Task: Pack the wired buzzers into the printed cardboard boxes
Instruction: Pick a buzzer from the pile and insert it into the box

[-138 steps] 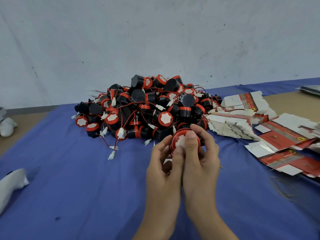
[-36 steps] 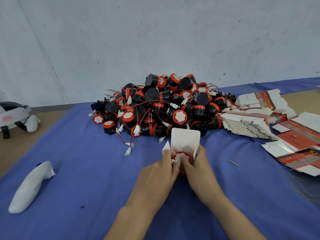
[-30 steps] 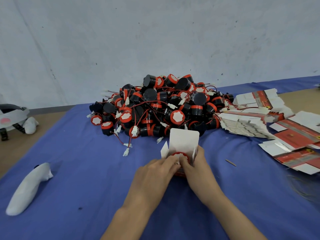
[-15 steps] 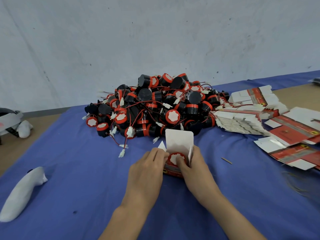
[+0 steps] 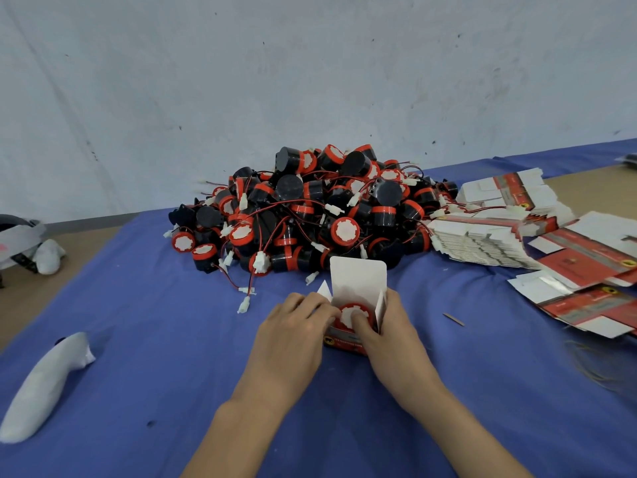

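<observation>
On the blue cloth (image 5: 138, 339), the left hand (image 5: 289, 334) curls its fingers round the left side of a small cardboard box (image 5: 358, 281). The box is glossy red outside and matte white inside, its rounded flap upright. The right hand (image 5: 391, 334) wraps the right wall, thumb pressing the round, red-rimmed buzzer (image 5: 346, 313) inside. Beyond lie a tangled pile (image 5: 310, 212) of black cylinders with thin wires, and flat cartons (image 5: 482, 239).

Blue cloth (image 5: 155, 339); black buzzers (image 5: 310, 215) (red-banded)

Blue cloth (image 5: 138, 339) over a brown tabletop (image 5: 31, 305), and it's busy! Far centre sits a big heap of black-and-red wired buzzers (image 5: 310, 215), with a fanned stack of flattened red-and-white printed cardboard boxes (image 5: 482, 239) touching its right side. Near centre, one open red printed box (image 5: 358, 281) stands on the cloth. Near left lies a white rounded plastic handle (image 5: 44, 384). Right of the box lies a thin brown sliver (image 5: 453, 319).
</observation>
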A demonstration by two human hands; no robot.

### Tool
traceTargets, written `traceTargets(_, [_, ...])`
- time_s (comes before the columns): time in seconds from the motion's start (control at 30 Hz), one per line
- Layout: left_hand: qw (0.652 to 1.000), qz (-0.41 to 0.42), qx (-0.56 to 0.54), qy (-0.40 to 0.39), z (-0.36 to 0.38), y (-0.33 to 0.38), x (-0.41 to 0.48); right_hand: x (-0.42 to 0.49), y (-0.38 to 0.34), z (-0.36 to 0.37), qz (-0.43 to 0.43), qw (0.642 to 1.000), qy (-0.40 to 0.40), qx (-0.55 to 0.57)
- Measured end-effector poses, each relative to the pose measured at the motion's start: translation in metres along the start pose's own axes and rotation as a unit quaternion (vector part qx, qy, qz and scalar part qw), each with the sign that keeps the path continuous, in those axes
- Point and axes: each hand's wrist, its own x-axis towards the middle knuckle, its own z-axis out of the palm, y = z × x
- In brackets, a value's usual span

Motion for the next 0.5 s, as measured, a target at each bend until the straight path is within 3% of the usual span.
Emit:
traceTargets(0.2, [0.997, -0.058, -0.041, 0.025, -0.007, 0.010, 0.003, -0.001, -0.001, 0.000, -0.007, 1.000, -0.001, -0.006])
traceTargets(0.5, [0.997, -0.077, -0.009, -0.025, -0.007, 0.012, 0.009, -0.002, -0.001, 0.000, -0.015, 1.000, -0.002, 0.000])
